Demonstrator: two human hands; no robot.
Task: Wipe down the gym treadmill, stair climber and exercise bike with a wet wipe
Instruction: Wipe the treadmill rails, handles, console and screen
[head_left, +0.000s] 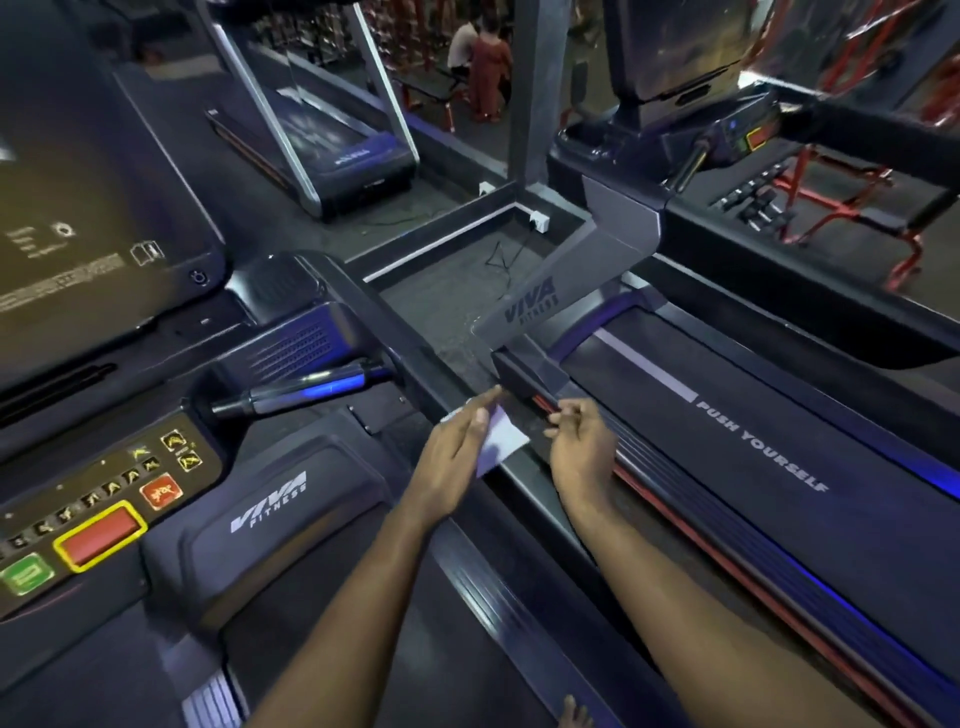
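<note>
Left hand (457, 447): pinching white wipe (501, 441)
Right hand (582, 441): curled beside wipe; grip unclear
Treadmill (779, 519): black belt, red stripe
Room: dim gym, dark floor (441, 301)

Dark gym floor (447, 296) w/ a treadmill (753, 457) on it, plus black cable (500, 257) & white plug box (540, 222) right by the pillar (535, 93).

— What shows of the person, right of the treadmill console panel (270, 512)?
— Two slim arms. The left forearm (363, 597) is nearer the panel and the right forearm (701, 613) farther right, both bare down to the bottom edge of the view.
— And the hands?
— The left hand (457, 452) and right hand (582, 454) are bare too. Lower right of the panel, the toes of a bare foot (574, 716) show at the bottom edge.
</note>
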